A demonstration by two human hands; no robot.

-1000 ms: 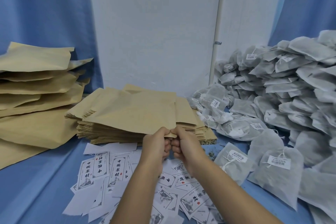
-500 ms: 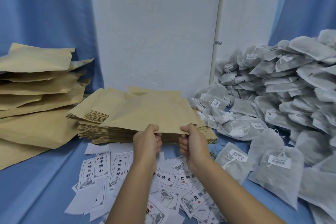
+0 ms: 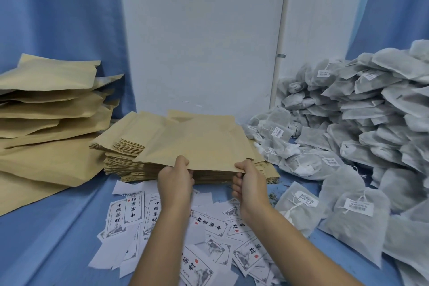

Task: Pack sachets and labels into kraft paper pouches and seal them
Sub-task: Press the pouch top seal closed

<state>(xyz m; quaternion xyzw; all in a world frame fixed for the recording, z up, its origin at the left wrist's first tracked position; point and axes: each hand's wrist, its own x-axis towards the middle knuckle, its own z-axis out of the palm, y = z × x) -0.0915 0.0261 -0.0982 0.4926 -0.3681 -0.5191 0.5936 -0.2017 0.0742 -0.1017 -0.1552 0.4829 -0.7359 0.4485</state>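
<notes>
A flat kraft paper pouch [image 3: 199, 144] hangs just above the stack of empty pouches [image 3: 130, 148] in the middle. My left hand [image 3: 176, 177] pinches its near edge left of centre. My right hand [image 3: 249, 183] pinches the same edge near the right corner. White printed labels [image 3: 210, 225] lie scattered on the blue cloth under my forearms. Grey mesh sachets [image 3: 355, 213] with small tags sit at the right.
A big heap of grey sachets [image 3: 376, 109] fills the right side. Larger filled kraft pouches [image 3: 48, 109] are piled at the left. A white wall panel [image 3: 204, 37] and blue curtains [image 3: 58, 11] close off the back.
My hands have slid apart along the pouch's near edge, from touching each other to a wide grip. The pouch has shifted right over the stack.
</notes>
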